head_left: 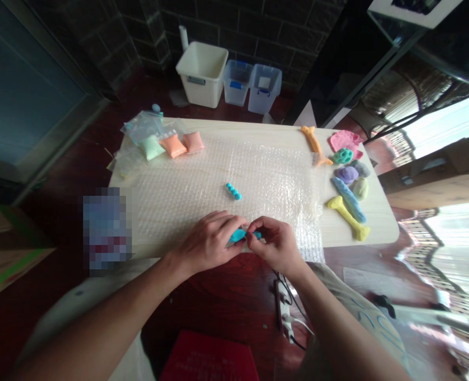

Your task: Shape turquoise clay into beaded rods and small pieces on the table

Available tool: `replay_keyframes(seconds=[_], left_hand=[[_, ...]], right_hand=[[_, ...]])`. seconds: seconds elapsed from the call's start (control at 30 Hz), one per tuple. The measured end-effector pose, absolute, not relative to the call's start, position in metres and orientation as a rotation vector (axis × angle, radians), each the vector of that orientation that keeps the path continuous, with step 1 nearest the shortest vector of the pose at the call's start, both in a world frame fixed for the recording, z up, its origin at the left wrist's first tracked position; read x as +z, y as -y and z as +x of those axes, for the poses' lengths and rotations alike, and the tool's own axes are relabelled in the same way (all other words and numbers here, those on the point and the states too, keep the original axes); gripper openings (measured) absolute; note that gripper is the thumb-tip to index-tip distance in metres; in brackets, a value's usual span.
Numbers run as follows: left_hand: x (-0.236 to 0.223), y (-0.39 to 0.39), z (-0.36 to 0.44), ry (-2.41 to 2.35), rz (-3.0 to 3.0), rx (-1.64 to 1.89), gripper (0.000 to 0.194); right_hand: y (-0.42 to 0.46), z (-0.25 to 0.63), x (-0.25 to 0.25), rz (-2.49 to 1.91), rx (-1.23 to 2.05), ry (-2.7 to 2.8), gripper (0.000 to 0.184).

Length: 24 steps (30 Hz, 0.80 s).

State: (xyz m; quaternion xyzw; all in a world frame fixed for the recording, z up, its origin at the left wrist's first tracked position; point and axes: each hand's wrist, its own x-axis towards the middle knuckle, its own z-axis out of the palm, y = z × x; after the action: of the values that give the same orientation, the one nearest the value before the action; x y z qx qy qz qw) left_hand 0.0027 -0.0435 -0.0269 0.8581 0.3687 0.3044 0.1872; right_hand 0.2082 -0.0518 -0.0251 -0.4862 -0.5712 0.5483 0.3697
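Note:
Near the table's front edge, my left hand (218, 239) is closed on a lump of turquoise clay (237, 235), its fingers covering much of it. My right hand (274, 242) pinches the right end of the same clay between thumb and fingertips. A bit of clear plastic seems to show around it, but I cannot tell its shape. Just beyond the hands, several small turquoise clay balls (233, 191) lie joined in a slanting row on the bubble wrap (186, 185).
Bags of green clay (152, 147), orange clay (173, 145) and pink clay (193, 142) lie at the far left. Along the right side are an orange clay bone (312, 142), a yellow clay bone (348, 218) and other clay pieces. Plastic bins (202, 79) stand behind the table (258, 129).

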Motion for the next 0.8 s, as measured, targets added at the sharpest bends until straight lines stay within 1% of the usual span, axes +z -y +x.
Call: replay_keyframes(seconds=[0.13,0.2,0.3,0.47,0.67,0.8], left_hand=[[-0.0264,0.0422,0.001,-1.076,2.447,0.884,0.023],[-0.0256,0.0411,-0.0001,-1.085,2.465,0.887,0.022],[-0.0239,0.04,0.0,-1.082,2.48,0.852,0.017],[-0.0238,0.0413,0.0029,-1.077,2.372,0.818,0.019],[-0.0264,0.0425,0.0029,-1.075,2.386,0.763,0.013],[-0.022,0.0421,0.0037,-1.091,2.432,0.84,0.009]], right_hand=[[0.0486,0.2078,-0.0237,-1.183,1.578,1.292,0.025],[0.0466,0.2088,-0.0239,-1.171,1.623,1.251,0.028],[0.0444,0.2111,-0.0248,-1.163,1.657,1.226,0.028],[0.0429,0.2131,-0.0267,-1.165,1.671,1.186,0.026],[0.0445,0.2115,-0.0283,-1.217,1.63,1.22,0.024],[0.0415,0.2127,-0.027,-1.203,1.639,1.063,0.02]])
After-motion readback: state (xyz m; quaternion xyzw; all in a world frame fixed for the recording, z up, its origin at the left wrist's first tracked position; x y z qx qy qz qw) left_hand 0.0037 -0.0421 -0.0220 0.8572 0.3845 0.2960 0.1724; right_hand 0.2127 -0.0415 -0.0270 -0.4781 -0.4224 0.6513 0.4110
